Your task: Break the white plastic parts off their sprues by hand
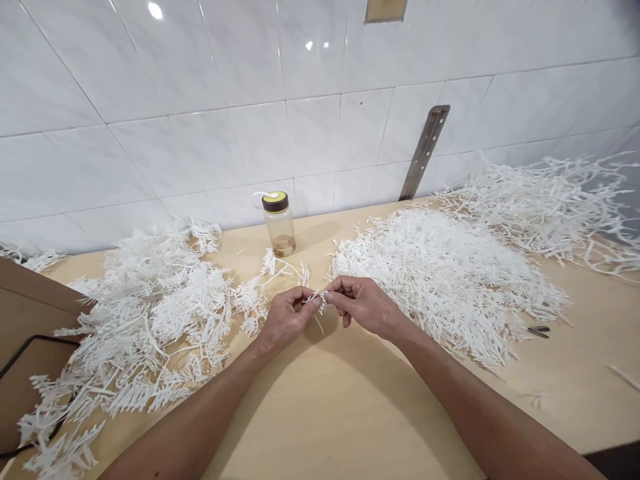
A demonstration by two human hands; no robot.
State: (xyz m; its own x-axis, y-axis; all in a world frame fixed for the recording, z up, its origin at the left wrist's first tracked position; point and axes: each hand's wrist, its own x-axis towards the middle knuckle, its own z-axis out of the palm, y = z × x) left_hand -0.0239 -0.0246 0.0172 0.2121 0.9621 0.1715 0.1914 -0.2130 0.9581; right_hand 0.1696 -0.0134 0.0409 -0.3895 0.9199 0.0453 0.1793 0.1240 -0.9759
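Note:
Close together over the middle of the table, my left hand point(291, 312) and my right hand point(364, 305) pinch a small white branched sprig point(323, 303) between thumbs and fingertips. One thin stem of it hangs below my left fingertips. Just right of my right hand spreads a big pile of loose white sprigs point(440, 273). To the left of my left hand lies a heap of fuller white branched clusters point(175, 313), with a few stray pieces reaching toward my fingers. My fingers partly hide the sprig, so its exact shape does not show.
A clear bottle point(281, 230) with a dark and yellow lid stands behind my hands. Longer white branches point(555, 207) lie at the back right. Small dark snips point(539, 331) rest right of the pile. A metal bracket point(425, 153) leans on the tiled wall; a brown box point(35, 320) stands left.

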